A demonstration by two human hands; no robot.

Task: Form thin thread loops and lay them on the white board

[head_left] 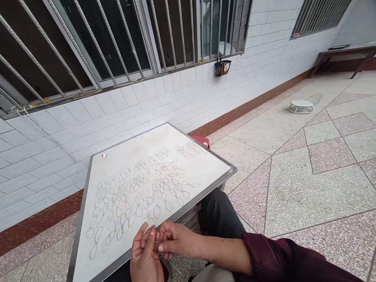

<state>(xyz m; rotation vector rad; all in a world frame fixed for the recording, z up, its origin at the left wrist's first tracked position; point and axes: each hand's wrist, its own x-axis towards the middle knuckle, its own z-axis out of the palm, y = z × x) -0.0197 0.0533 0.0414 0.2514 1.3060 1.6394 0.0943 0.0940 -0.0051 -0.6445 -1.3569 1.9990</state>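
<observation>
Left hand [146,252] and right hand [179,239] seemingly pinch a thin strand [156,245] in nearly closed fingers for fine control, beside loops [138,196] laid on the worktop [132,147], perhaps spread against tangling.

The person wears a dark maroon sleeve [288,256], softly creased, its wide, loose cuff [249,252] ending partway along the bare forearm [221,250]. The trousers [219,211] are dark grey, gently folded over the knee. The left hand [147,254] and right hand [182,241] are bare.
</observation>
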